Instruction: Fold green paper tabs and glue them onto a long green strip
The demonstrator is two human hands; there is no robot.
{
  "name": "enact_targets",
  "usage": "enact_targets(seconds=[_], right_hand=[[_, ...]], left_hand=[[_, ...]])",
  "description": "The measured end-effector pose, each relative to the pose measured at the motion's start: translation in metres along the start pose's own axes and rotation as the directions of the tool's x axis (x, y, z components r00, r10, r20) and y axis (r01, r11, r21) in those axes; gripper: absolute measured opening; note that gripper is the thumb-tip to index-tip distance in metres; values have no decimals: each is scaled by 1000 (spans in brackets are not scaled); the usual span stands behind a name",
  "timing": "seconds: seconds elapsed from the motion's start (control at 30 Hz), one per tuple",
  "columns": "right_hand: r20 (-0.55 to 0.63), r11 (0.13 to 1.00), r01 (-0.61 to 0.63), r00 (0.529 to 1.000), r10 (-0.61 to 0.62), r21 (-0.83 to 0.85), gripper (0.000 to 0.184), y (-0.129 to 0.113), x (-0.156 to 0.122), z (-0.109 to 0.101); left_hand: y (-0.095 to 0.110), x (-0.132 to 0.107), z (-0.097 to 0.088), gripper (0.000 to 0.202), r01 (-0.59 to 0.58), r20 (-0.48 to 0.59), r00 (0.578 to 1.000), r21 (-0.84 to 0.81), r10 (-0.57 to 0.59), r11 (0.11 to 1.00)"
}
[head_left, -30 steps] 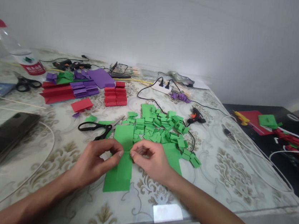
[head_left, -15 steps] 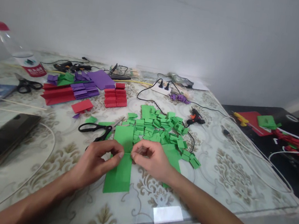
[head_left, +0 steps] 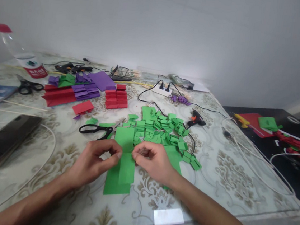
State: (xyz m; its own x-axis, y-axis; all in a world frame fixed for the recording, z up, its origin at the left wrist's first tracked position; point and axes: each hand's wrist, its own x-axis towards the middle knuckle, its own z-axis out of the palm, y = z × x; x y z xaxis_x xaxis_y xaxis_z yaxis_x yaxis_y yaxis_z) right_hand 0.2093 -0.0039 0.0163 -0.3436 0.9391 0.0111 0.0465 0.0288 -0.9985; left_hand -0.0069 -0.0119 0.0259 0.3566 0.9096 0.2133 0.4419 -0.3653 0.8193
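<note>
A small green paper piece [head_left: 127,171] hangs by its top edge between my hands. My left hand [head_left: 97,160] pinches its upper left corner, and my right hand [head_left: 151,161] pinches its upper right corner. Under it a longer green paper strip [head_left: 112,189] lies flat on the table. Just beyond, many small folded green paper pieces [head_left: 161,128] lie in a loose heap. Black-handled scissors [head_left: 96,130] rest beside the strip, blades partly open. Part of another green sheet [head_left: 174,158] shows behind my right hand.
Red folded paper [head_left: 116,99] and purple paper [head_left: 86,90] lie farther back. A glue gun [head_left: 196,119] and a power strip [head_left: 162,90] with cords are at the back right. At left are a phone [head_left: 8,138], more scissors [head_left: 28,86] and a bottle [head_left: 32,64].
The small green paper piece now shows face-on, hanging between my hands and offset to the right over the longer strip. Both hands keep nearly the same place.
</note>
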Motion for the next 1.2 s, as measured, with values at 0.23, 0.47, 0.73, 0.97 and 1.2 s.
enact_targets(seconds=[0.23,0.47,0.73,0.97,1.2], right_hand=[[50,990,-75,996,69,118,9,4,4,-1],[65,971,-65,997,51,228,21,1,3,2],[64,970,-68,996,54,233,32,4,4,-2],[108,985,-10,994,-9,174,47,2,1,-2],[130,986,-28,992,7,162,36,0,-1,-1]], left_hand=[[-5,1,-2,18,36,-1,999,-12,-36,999],[-8,0,0,24,98,-37,994,-85,-102,992],[-10,2,4,26,156,-47,984,-240,-172,958],[-10,6,5,27,217,-32,971,-306,-238,927],[-8,4,6,28,227,-10,970,-299,-241,927]])
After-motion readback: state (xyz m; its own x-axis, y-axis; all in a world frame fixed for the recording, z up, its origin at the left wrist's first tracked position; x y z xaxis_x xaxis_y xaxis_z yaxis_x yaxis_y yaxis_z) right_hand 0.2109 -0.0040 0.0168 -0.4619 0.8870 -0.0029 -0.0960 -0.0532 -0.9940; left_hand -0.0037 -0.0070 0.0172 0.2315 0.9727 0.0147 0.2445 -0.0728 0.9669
